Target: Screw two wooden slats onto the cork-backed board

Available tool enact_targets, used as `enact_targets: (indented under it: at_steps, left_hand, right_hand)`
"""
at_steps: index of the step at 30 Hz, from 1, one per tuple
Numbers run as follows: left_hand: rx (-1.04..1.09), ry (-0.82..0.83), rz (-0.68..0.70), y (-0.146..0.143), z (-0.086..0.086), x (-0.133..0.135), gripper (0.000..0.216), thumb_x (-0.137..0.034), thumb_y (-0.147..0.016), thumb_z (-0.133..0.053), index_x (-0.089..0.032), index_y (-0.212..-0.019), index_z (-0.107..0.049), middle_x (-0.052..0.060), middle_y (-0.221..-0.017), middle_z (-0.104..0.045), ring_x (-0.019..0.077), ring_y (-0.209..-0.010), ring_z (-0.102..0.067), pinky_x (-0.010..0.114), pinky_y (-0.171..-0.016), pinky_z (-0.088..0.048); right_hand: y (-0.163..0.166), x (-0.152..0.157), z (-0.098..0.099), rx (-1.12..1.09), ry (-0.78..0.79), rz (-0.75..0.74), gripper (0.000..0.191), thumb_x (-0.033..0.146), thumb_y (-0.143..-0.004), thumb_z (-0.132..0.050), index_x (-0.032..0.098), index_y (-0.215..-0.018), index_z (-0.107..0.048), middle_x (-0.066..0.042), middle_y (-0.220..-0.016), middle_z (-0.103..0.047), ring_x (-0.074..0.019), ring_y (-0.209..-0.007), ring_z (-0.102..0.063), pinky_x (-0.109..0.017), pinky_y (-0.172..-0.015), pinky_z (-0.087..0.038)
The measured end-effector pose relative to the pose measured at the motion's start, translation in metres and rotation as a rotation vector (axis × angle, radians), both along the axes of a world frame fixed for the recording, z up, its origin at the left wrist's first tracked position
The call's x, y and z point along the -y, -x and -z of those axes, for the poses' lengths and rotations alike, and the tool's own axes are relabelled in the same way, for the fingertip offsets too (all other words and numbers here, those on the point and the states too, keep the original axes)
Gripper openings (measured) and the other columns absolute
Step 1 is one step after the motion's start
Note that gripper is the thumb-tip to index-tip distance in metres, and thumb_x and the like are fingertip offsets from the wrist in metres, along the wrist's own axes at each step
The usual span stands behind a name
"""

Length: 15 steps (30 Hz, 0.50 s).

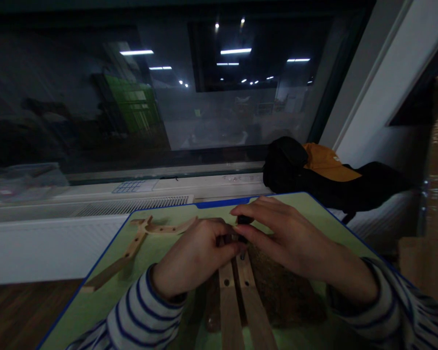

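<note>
Pinched between thumb and forefinger of the right hand (290, 236) is a small dark piece (245, 220), mostly covered by those fingers; the left hand (195, 250) curls in just beside it, its fingertips bunched over two wooden strips (229, 308), and whether they clamp anything one cannot tell. The strips' far ends vanish under the fingers, their near ends run off the bottom edge, and a brown slab (286, 296) beside them is dim. Left of the hands, a branching wooden piece (134, 245) lies on the green tabletop (105, 311), one arm's tip meeting the left hand's outline
</note>
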<state>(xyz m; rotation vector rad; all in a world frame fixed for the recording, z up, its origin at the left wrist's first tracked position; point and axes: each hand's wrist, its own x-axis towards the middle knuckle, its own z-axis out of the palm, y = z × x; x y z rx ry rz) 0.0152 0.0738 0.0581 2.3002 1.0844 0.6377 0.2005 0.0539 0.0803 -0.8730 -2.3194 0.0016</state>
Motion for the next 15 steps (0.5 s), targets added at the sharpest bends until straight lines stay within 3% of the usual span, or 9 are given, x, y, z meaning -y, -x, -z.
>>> enact_targets:
  at_steps: [5, 9, 15]
  left_hand:
    - [0.026, -0.006, 0.018, 0.01, -0.006, -0.003, 0.01, -0.027, -0.077, -0.063, -0.021, -0.08, -0.07, -0.004, -0.063, -0.059, 0.012, -0.058, -0.05, 0.022, -0.054, -0.037]
    - [0.072, -0.051, -0.04, 0.02, -0.011, -0.009, 0.017, -0.025, -0.077, -0.062, -0.022, -0.092, -0.07, -0.001, -0.077, -0.066, 0.013, -0.066, -0.055, 0.023, -0.062, -0.042]
    - [0.096, -0.115, -0.068, 0.019, -0.005, -0.017, 0.018, -0.023, -0.08, -0.057, -0.018, -0.091, -0.071, 0.003, -0.087, -0.068, 0.0174, -0.082, -0.061, 0.029, -0.077, -0.045]
  right_hand:
    - [0.0, -0.002, -0.002, 0.003, -0.011, -0.003, 0.026, 0.026, -0.09, -0.05, 0.012, -0.11, -0.056, -0.006, -0.093, -0.065, -0.0163, -0.086, -0.057, -0.031, -0.078, -0.044]
    - [-0.001, -0.002, -0.002, 0.005, -0.017, -0.021, 0.025, 0.026, -0.09, -0.049, 0.013, -0.11, -0.056, -0.006, -0.093, -0.065, -0.0154, -0.086, -0.056, -0.029, -0.079, -0.042]
    - [-0.001, -0.003, -0.002, -0.011, -0.012, -0.023, 0.024, 0.026, -0.09, -0.049, 0.013, -0.11, -0.056, -0.005, -0.092, -0.064, -0.0142, -0.086, -0.056, -0.027, -0.078, -0.042]
